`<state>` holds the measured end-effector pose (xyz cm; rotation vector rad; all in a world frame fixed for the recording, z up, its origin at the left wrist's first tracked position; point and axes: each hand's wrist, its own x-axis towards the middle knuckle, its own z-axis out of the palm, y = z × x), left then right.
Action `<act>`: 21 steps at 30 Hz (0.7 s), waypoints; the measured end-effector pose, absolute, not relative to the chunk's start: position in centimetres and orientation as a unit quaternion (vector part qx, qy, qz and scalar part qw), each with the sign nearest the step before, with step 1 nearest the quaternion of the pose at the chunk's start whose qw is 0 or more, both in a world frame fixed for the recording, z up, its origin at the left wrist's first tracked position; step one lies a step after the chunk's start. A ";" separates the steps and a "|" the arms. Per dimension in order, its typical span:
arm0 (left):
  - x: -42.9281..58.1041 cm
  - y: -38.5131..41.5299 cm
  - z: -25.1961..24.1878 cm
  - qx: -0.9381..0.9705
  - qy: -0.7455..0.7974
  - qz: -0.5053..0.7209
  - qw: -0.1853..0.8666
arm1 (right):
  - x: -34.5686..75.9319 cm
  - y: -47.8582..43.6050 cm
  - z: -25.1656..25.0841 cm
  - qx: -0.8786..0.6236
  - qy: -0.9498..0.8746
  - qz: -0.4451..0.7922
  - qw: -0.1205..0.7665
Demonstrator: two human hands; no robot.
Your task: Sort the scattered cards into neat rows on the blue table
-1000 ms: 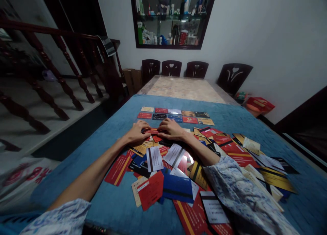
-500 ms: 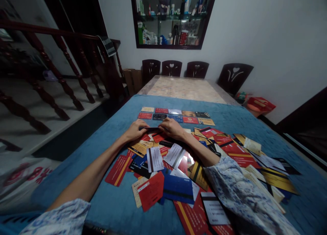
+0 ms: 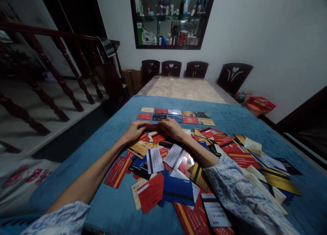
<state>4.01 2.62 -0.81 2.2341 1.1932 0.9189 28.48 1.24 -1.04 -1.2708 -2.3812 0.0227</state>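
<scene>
Both hands close on one card [image 3: 152, 127], a dark red one tilted so far that little of its face shows. The left hand [image 3: 136, 131] pinches its left end between thumb and fingers; the right hand [image 3: 171, 127] grips the other end, its fingers covering that edge. The card sits between the hands, just short of two neat rows — a back row [image 3: 161, 111] of five cards and a front row [image 3: 190, 120] of five more, all lying on the blue cloth [image 3: 268, 132].

Nearer the person spreads a loose pile [image 3: 183, 166], overlapping and turned every way. In it, a white card [image 3: 154, 160] with a dark stripe lies beyond a red card [image 3: 150, 193], and a blue card [image 3: 177, 190] lies to the right of the red one. A gold card [image 3: 140, 148] rests near the left wrist. The right sleeve [image 3: 245, 190], white with blue patterning, passes over the pile's right side.

Past the cloth the table [image 3: 178, 86] shows its mottled beige top, with dark chairs [image 3: 171, 68] behind it — and a cabinet [image 3: 168, 47] set in the wall above.
</scene>
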 end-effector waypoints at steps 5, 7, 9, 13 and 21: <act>4.1 2.7 -0.9 0.805 0.430 0.335 0.235 | 28.2 1.2 -1.0 -0.487 -0.851 0.018 0.195; 4.1 2.7 -0.9 0.803 0.432 0.336 0.235 | 28.2 1.1 -0.8 -0.494 -0.849 0.024 0.183; 4.2 2.7 -0.9 0.801 0.434 0.341 0.232 | 28.1 0.9 -0.7 -0.499 -0.848 0.030 0.175; 4.2 2.6 -1.0 0.798 0.436 0.347 0.231 | 28.1 0.7 -0.4 -0.502 -0.847 0.039 0.172; 4.7 2.5 -1.4 0.794 0.441 0.345 0.235 | 28.7 1.1 -0.9 -0.482 -0.855 0.051 0.185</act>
